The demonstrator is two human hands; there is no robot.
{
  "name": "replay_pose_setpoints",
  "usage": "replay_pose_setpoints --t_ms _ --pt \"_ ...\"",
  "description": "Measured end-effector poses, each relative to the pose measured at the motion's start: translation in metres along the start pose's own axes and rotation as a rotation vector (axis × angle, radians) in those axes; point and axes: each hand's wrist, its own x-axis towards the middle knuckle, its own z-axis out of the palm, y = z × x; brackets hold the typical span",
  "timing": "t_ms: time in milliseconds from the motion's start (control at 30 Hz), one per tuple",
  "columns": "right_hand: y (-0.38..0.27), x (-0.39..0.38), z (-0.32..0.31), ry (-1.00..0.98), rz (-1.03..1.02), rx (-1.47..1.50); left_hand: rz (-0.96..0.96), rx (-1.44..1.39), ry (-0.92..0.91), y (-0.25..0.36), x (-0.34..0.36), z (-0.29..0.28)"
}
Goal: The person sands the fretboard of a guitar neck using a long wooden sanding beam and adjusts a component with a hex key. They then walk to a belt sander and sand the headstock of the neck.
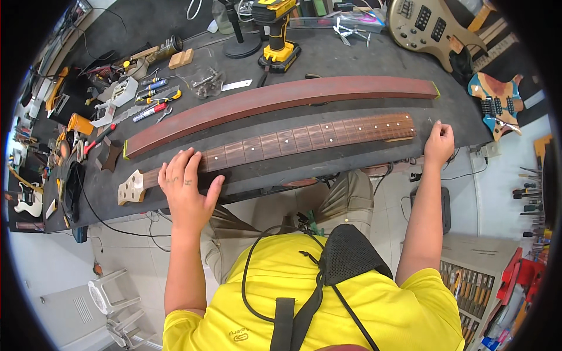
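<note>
A guitar neck (287, 140) with a dark striped fretboard and light dot inlays lies lengthwise along the near side of the bench. Its pale headstock (131, 188) points left. My left hand (186, 178) lies across the neck close to the headstock, fingers stretched over the fretboard and thumb spread out at the near edge. Beyond the neck's right end, my right hand (439, 143) is closed over the bench edge with its fingers curled together. Anything inside it is too small or hidden to make out. Behind the neck lies a long reddish-brown beam (281, 104).
A yellow cordless drill (280, 35) stands at the back beside a black round-based stand (242, 47). Hand tools, including a red-handled screwdriver (99, 138), crowd the left. A gold guitar body (430, 26) and a blue-brown one (495, 99) are at the right.
</note>
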Motion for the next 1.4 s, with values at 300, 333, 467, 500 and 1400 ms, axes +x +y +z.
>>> replay_pose_setpoints --t_ms 300,333,467,500,1400 --pt "0.011 0.003 0.000 -0.010 -0.032 -0.056 -0.087 0.035 0.028 -0.013 -0.002 0.012" --pt "0.012 0.004 0.000 -0.011 -0.036 -0.059 -0.088 0.053 0.043 -0.022 -0.003 0.006" --pt "0.011 0.005 0.001 -0.019 -0.058 -0.072 -0.117 0.058 0.026 -0.063 -0.014 -0.015" --pt "0.010 0.005 0.002 -0.024 -0.023 -0.083 -0.137 0.048 0.031 -0.074 -0.017 -0.020" --pt "-0.208 0.031 0.054 -1.032 -0.819 -0.230 -0.044 -0.022 0.053 -0.079 -0.014 0.003"
